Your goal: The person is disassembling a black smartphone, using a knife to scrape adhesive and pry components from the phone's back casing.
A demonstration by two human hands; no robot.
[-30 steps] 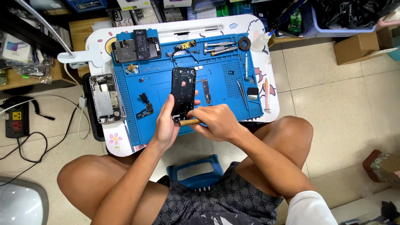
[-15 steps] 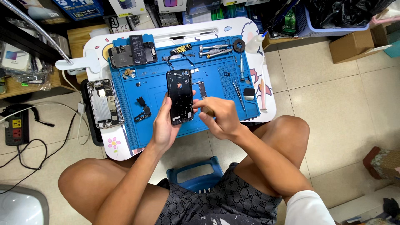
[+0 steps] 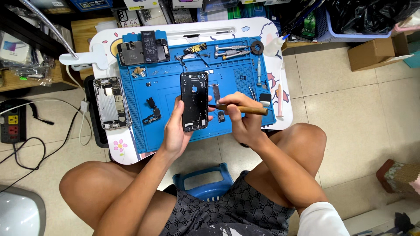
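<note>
My left hand (image 3: 175, 129) holds an empty black phone housing (image 3: 194, 101) upright over the blue work mat (image 3: 166, 83). My right hand (image 3: 239, 119) grips a wooden-handled tool (image 3: 240, 109), held level, its tip touching the right edge of the housing. A small dark part (image 3: 221, 116) lies on the mat just beside my right fingers.
Around the mat lie an opened phone with battery (image 3: 143, 50), a flex part (image 3: 152, 111), screwdrivers (image 3: 232, 51), tweezers (image 3: 253, 91) and a silver phone frame (image 3: 110, 103). The white low table (image 3: 280, 74) carries a lamp arm (image 3: 83, 57). A power strip (image 3: 12, 123) sits on the tiled floor, a blue stool (image 3: 205, 181) between my legs.
The wooden-handled tool has swung from under my right hand to lie level, tip against the housing's right edge. The housing stays in my left hand.
</note>
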